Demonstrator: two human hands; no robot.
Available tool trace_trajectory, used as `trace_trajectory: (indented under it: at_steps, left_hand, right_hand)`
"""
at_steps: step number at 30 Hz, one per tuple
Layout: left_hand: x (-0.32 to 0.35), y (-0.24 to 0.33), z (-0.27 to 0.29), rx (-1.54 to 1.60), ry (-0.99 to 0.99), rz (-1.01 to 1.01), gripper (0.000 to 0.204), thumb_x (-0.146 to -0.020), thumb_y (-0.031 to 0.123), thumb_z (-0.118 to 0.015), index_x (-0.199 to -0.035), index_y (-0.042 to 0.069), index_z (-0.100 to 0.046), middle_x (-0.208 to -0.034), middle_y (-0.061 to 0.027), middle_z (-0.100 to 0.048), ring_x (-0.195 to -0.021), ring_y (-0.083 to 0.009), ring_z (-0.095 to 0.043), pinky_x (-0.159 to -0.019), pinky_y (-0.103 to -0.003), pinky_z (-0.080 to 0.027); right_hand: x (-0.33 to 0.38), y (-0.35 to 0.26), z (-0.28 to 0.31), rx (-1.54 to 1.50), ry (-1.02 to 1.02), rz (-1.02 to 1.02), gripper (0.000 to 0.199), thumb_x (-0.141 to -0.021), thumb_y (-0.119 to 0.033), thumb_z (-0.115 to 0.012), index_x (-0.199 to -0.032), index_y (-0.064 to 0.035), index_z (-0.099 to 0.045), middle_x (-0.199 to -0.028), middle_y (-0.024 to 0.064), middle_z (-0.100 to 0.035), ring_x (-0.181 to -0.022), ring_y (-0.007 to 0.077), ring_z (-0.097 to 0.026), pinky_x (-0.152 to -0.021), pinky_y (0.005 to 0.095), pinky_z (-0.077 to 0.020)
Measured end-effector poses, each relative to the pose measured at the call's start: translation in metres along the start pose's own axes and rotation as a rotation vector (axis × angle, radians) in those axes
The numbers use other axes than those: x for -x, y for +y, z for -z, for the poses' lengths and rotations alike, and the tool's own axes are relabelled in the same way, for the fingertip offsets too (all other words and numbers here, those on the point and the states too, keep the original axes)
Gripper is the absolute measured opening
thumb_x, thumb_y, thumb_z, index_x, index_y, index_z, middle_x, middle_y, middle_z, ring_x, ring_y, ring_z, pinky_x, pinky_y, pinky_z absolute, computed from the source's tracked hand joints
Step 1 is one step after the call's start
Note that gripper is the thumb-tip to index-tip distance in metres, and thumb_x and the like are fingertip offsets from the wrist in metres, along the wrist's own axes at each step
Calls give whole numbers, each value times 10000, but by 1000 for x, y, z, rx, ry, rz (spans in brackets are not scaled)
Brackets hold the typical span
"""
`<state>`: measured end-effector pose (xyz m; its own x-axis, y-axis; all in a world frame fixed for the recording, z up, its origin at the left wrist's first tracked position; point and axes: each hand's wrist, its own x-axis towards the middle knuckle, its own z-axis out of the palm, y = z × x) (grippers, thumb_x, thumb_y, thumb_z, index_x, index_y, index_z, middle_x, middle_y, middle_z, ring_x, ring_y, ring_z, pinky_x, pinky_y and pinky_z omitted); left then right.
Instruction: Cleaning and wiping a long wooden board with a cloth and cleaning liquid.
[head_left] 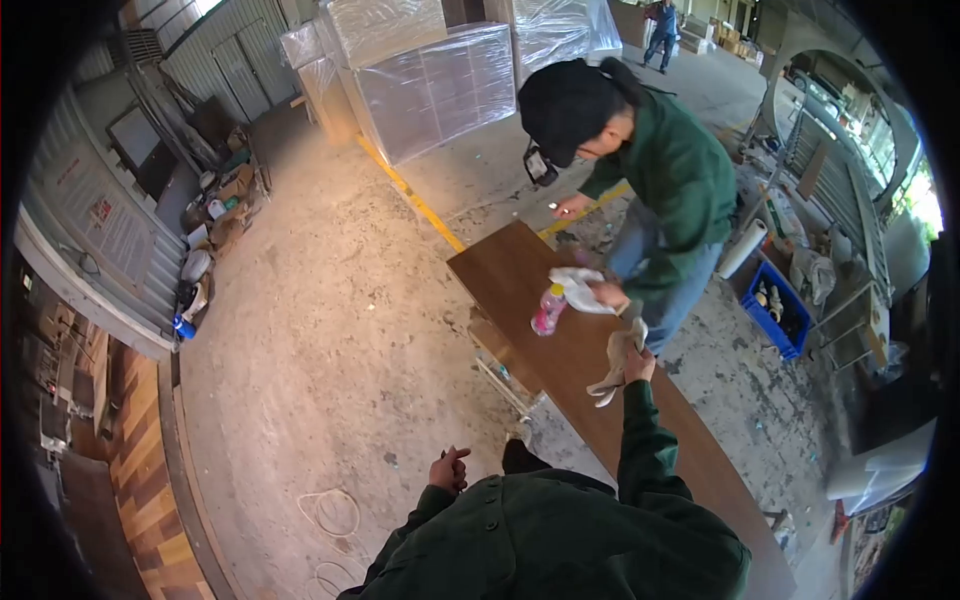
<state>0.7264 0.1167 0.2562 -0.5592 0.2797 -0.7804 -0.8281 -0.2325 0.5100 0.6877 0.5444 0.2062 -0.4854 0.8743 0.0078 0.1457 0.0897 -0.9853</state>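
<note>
Over a long, flat brown wood-toned panel (570, 362), the right hand (638, 364) closes around a crumpled beige cloth (614, 366), fingertips hard to make out among folds. The panel, partly hidden by a dark-green sleeve (646, 445), runs lengthwise from upper left to lower right; the left hand (448, 469) hangs half-curled, its contents impossible to tell.

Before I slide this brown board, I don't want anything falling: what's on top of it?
A yellow-capped bottle stands on the brown board. A white cloth and the beige cloth in your right hand cover parts; anything beneath them is hidden.
</note>
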Motion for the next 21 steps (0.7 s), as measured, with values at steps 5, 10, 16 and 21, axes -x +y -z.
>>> trace_trajectory:
  at_steps: [5, 10, 16, 21]
  left_hand:
    - [-32, 103, 3, -115, 108, -159, 393, -855, 353, -386, -999, 8, -507, -469, 35, -278, -334, -72, -201, -330, -228, -176]
    - [-65, 182, -19, -27, 144, -251, 381, -851, 340, -400, -966, 2, -533, -477, 29, -312, -338, -75, -214, -333, -226, -197]
    - [-129, 215, -45, -231, 40, -79, 361, -844, 349, -414, -916, 21, -544, -477, 18, -356, -331, -84, -245, -319, -239, -195]
    - [-187, 254, -77, -468, -121, 40, 314, -823, 338, -472, -823, 38, -566, -491, 7, -363, -349, -87, -284, -317, -240, -231]
  right_hand:
    - [-6, -69, -109, 607, -50, 209, 298, -739, -299, -512, -959, -103, -555, -815, 190, -557, -778, 361, -535, -663, 425, -433]
    - [-5, -89, -176, 788, -287, 152, 527, -694, -420, -518, -1146, -168, -418, -966, 225, -498, -789, 382, -539, -667, 459, -446]
    - [-3, -93, -208, 820, -294, 148, 403, -684, -410, -516, -959, -115, -502, -874, 197, -545, -744, 345, -567, -639, 436, -462]
    - [-7, -115, -210, 947, -297, -19, 390, -681, -393, -510, -902, -73, -482, -817, 173, -570, -747, 324, -577, -649, 416, -465]
